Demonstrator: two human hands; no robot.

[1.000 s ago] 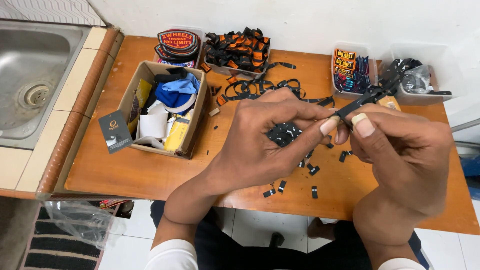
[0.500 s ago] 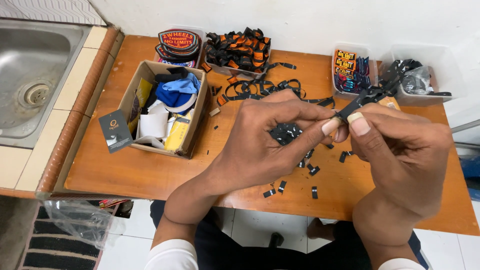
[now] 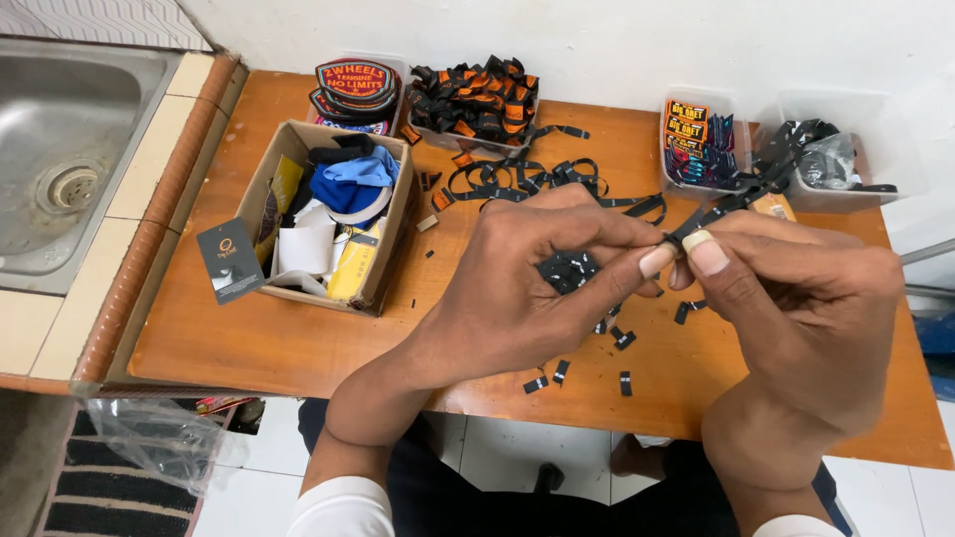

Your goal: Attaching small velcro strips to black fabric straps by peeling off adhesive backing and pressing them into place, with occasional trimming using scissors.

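Note:
My left hand (image 3: 527, 288) and my right hand (image 3: 796, 308) meet above the wooden table (image 3: 298, 348), thumbs and forefingers pinched together on the near end of a narrow black ribbon strip (image 3: 731, 204). The strip runs up and to the right toward a clear tub (image 3: 875, 129) at the back right. Under my hands lie a small pile of cut black label pieces (image 3: 569, 270) and several loose ones (image 3: 557, 373) scattered toward the front edge.
A cardboard box (image 3: 261, 189) of cloth and paper tags stands at the left, with a black card (image 3: 229, 261) beside it. At the back are embroidered patches (image 3: 356, 85), a heap of black and orange labels (image 3: 477, 94) and a tub of small labels (image 3: 701, 139). A steel sink (image 3: 60, 149) lies far left.
Both hands stay pinched on the ribbon end; my fingers have shifted only slightly along it. Nothing else on the table has moved.

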